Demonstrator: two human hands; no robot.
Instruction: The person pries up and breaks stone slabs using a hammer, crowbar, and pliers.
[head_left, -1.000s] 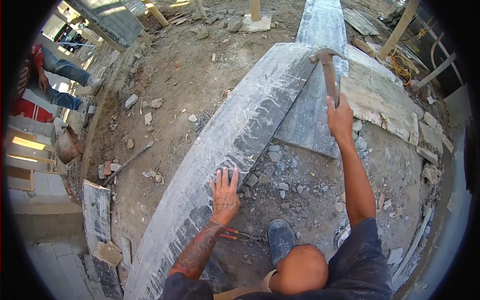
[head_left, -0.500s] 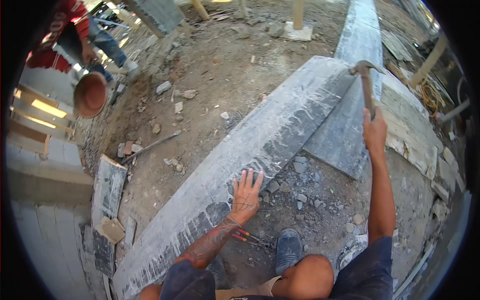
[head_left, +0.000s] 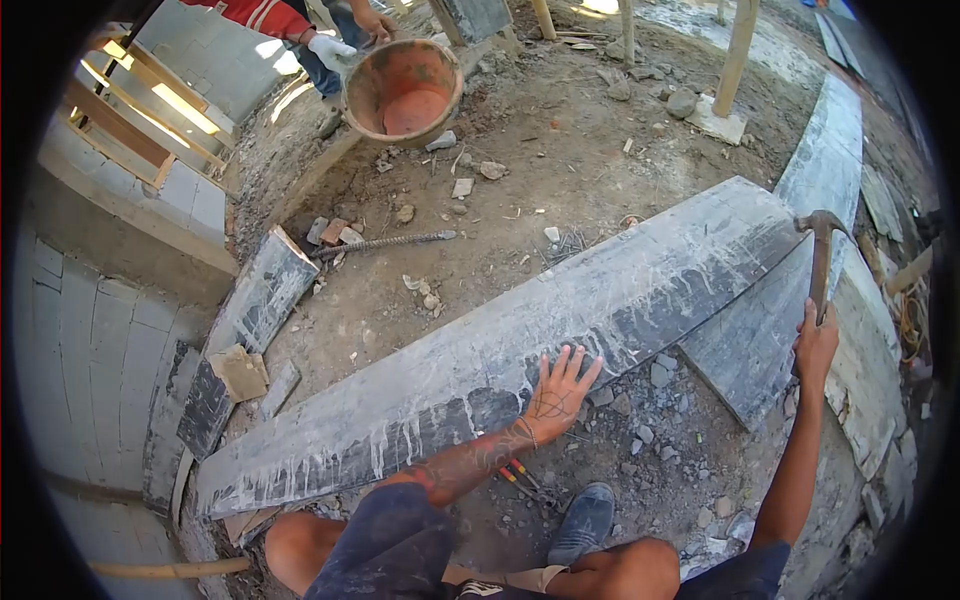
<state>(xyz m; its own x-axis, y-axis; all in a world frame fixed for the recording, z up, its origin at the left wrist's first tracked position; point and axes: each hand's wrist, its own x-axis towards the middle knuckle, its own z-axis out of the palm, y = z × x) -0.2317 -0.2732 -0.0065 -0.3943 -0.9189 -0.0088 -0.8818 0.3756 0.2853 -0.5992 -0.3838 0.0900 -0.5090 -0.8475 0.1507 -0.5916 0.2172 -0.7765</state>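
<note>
A long grey plank (head_left: 430, 365), streaked with dried cement, lies diagonally before me. My left hand (head_left: 560, 397) rests on its near edge, fingers spread and palm down. In my right hand (head_left: 816, 345) is a claw hammer (head_left: 822, 262), gripped by the handle with its head up, overlapping the plank's far right corner in this view. Under that end lies another board (head_left: 752, 335), angled across. Pliers with red and yellow handles (head_left: 520, 478) are on the ground by my boot (head_left: 584, 525), below my left forearm.
A person in red sleeves, one hand in a white glove (head_left: 332, 50), holds a reddish bucket (head_left: 402, 92) at the upper left. Rubble and a ribbed steel bar (head_left: 385, 242) lie beyond the plank. Wooden posts (head_left: 737, 60) stand behind; a block wall (head_left: 95, 350) is left.
My view has swung left, so the plank and hands sit farther right. The person's bucket appears nearer, its inside facing me. My left hand stays on the plank; the hammer remains in my right.
</note>
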